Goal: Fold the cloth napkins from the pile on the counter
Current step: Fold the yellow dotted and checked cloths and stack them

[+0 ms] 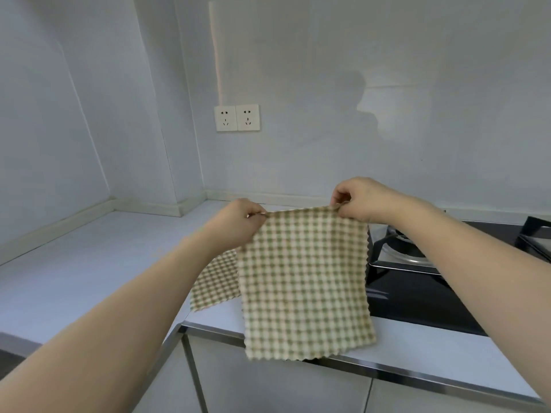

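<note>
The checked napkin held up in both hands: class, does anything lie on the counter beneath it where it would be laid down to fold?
Partly. The left hand and right hand pinch the held napkin by its top corners. Another checked napkin lies on the counter behind its left side, and the gas stove sits to its right.

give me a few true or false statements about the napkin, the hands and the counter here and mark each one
1. Both hands pinch the top corners of the held napkin: true, the left hand and the right hand each grip one corner.
2. The held napkin is already folded in half: false, it hangs open as a single flat sheet.
3. Another checked napkin lies on the counter behind the held one: true.
4. A pot stands on the gas stove: false, the burner that shows is bare.
5. A double wall socket is on the wall: true.
</note>
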{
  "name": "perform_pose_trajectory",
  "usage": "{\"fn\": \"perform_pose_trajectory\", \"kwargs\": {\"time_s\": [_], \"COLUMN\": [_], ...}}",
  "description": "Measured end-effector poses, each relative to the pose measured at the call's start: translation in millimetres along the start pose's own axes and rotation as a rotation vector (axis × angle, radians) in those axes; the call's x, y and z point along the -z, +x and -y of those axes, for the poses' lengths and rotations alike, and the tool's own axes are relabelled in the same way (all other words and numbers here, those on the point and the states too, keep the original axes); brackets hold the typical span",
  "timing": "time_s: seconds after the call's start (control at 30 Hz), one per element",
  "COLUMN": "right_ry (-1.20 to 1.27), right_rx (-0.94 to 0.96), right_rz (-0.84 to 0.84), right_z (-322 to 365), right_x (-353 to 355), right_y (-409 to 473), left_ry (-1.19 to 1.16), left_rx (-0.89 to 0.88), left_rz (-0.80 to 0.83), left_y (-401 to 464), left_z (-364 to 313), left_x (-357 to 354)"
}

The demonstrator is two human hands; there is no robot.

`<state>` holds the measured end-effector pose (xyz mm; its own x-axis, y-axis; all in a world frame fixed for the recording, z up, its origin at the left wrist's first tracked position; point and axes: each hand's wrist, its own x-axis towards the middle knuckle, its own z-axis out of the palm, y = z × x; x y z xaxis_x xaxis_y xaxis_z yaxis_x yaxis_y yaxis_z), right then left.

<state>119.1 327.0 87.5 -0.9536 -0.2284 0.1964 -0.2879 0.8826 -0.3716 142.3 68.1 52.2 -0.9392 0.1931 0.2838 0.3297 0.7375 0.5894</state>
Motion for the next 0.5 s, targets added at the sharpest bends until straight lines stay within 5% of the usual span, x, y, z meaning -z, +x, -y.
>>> {"fn": "perform_pose_trajectory", "kwargs": {"time_s": [0.27,0.5], "right_ry": [-0.011,-0.185], "right_rx": [0.023,0.158], "right_rz": [-0.102,0.18], "right_z": [-38,-54], "right_x": [-49,-98], "right_y": [-13,-82], "left_ry": [0.209,0.514], "left_rx": [-0.157,-0.518], "left_rz": [-0.125,0.054], "left_y": [0,-70], "left_z": [37,61], "left_x": [-43,-75]}}
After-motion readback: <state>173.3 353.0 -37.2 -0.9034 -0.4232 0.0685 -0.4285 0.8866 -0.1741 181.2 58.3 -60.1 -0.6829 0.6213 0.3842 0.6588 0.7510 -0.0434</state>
